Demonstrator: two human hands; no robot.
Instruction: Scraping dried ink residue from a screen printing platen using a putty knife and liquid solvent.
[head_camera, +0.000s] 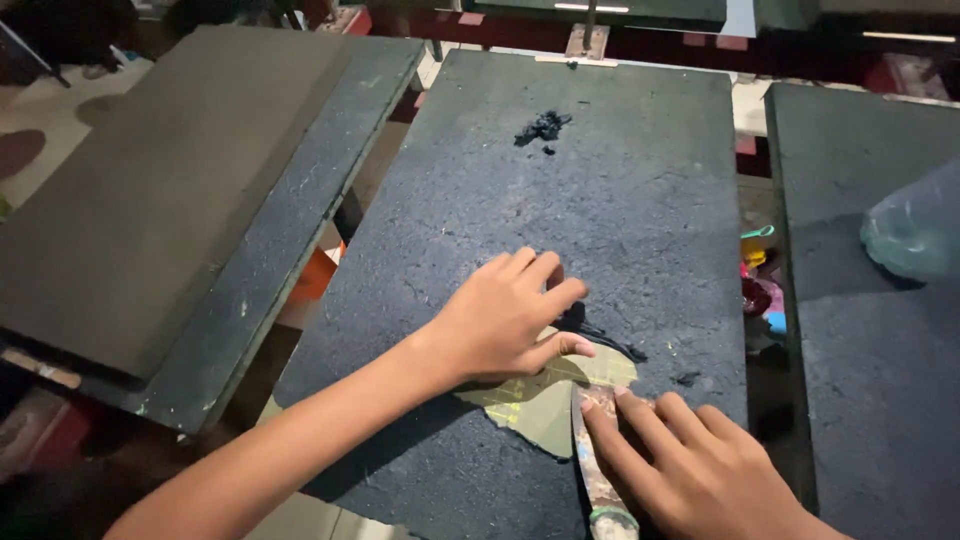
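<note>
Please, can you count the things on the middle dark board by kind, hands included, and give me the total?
Hands pressing down: 2, left hand and right hand
Yellowish-green sheet piece: 1
Paint-stained scraper: 1
Black paste lumps or smears: 2, far lump and smear by the fingers
Total: 6

Dim room, light falling softly from above onto the middle board (600, 200). The hands cast faint shadows. Corners sink into darkness, edges look slightly stretched, and the far background is blurred.
</note>
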